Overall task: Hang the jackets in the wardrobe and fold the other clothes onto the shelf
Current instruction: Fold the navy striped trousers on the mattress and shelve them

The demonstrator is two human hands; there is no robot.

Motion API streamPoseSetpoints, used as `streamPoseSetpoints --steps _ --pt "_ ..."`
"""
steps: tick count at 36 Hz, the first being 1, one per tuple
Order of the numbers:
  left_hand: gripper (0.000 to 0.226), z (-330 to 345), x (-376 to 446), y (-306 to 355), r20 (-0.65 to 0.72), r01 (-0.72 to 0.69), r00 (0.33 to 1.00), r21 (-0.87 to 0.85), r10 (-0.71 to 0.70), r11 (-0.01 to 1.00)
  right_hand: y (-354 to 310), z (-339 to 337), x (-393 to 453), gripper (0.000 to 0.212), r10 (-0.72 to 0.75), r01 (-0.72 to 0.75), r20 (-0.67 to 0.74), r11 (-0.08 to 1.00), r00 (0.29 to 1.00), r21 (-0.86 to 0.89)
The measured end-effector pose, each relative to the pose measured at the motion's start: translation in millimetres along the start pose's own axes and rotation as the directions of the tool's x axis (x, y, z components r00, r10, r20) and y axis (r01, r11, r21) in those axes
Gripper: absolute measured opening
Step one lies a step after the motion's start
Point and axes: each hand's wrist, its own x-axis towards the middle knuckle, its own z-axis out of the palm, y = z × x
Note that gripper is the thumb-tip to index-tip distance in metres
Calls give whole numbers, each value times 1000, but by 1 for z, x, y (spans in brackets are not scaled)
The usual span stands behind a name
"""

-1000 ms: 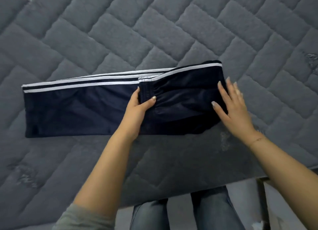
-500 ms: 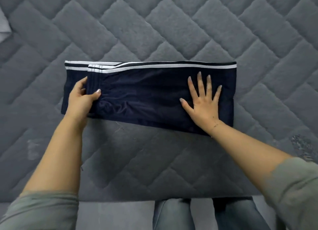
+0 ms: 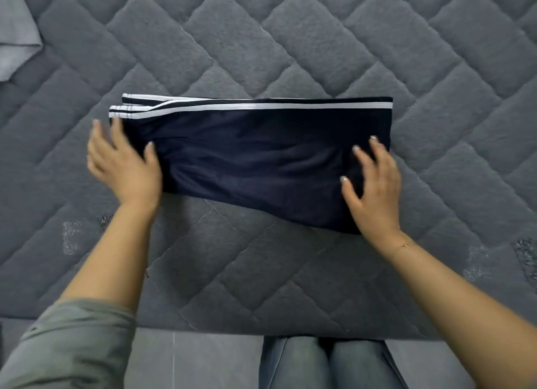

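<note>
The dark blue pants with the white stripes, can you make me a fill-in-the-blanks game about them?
1. The folded navy pants lie on a quilted ____ cover.
2. The stripes along the pants' far edge are ____.
3. The left hand rests at the pants' ____ end.
4. The right hand has its fingers ____ on the fabric, not gripping.

Missing words: grey; white; left; spread

Smooth, faintly shiny navy trousers (image 3: pixel 255 161), matt fuzzy quilted grey mattress cover (image 3: pixel 261 39)
</note>
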Motion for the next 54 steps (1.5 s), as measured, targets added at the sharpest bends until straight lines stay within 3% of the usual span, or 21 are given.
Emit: streamPoseSetpoints --steps 2,3,5,7,10,13,19,23,26,28,30,31,33,35,39,43,44,46,49,52,54 --pt "59 0 -24 27 29 -212 976 -46 214 976 11 -10 -7 51 204 -181 -120 967 972 177" --pt "58 3 -37 40 71 -328 940 -74 333 942 16 -15 -8 51 337 -292 -101 905 936 308" --pt "62 13 -62 62 208 -496 835 -117 510 860 21 -22 -7 50 581 -524 89 644 809 557" --pt "72 29 -81 76 363 -541 750 -144 552 829 29 -25 -2 46 665 -669 295 417 686 615" --pt "87 56 -93 84 516 -513 708 -94 482 853 40 -25 8 40 592 -718 462 318 661 619" --pt "90 69 -90 86 543 -500 714 -49 443 865 37 -26 17 50 494 -732 582 187 646 655" --pt "88 77 -85 84 557 -517 688 -73 465 853 13 -39 29 54 241 -754 720 97 651 650" --pt "81 72 -76 84 640 -489 614 -152 463 859 -25 -52 32 46 156 -760 753 -18 640 650" --pt "60 54 -60 82 683 -376 549 -313 482 872 -66 -58 34 35 125 -748 741 11 660 664" --pt "44 32 -44 73 656 -57 559 -580 507 813 -97 -57 36 38 140 -717 706 48 695 696" --pt "34 5 -25 48 596 291 680 -754 427 589 -131 -49 38 41 154 -653 637 97 756 751" --pt "29 -7 -15 29 547 340 766 -791 337 509 -149 -42 39 45 145 -613 597 129 789 779" --pt "24 -21 2 -14 424 270 889 -789 172 553 -189 -24 43 60 96 -537 530 221 843 814" --pt "25 -27 20 -58 347 232 936 -737 60 635 -230 1 47 77 67 -489 492 293 868 822" --pt "27 -27 47 -114 478 344 878 -606 -17 717 -295 74 51 81 61 -486 514 439 856 756" --pt "41 -29 41 -124 680 559 725 -672 106 486 -313 137 46 79 25 -563 681 585 732 583" --pt "41 -25 38 -123 680 534 719 -671 141 515 -312 145 43 79 24 -566 701 610 713 555" --pt "37 -19 34 -119 646 472 749 -676 146 566 -306 151 40 71 52 -544 656 610 753 576" --pt "73 -11 27 -108 589 447 803 -696 90 562 -287 134 36 53 149 -506 511 525 846 684" --pt "100 -5 15 -94 362 182 926 -674 106 716 -256 106 24 47 222 -395 328 573 918 718" --pt "91 -1 11 -84 242 38 963 -547 114 836 -230 92 14 44 316 -376 218 626 923 684"
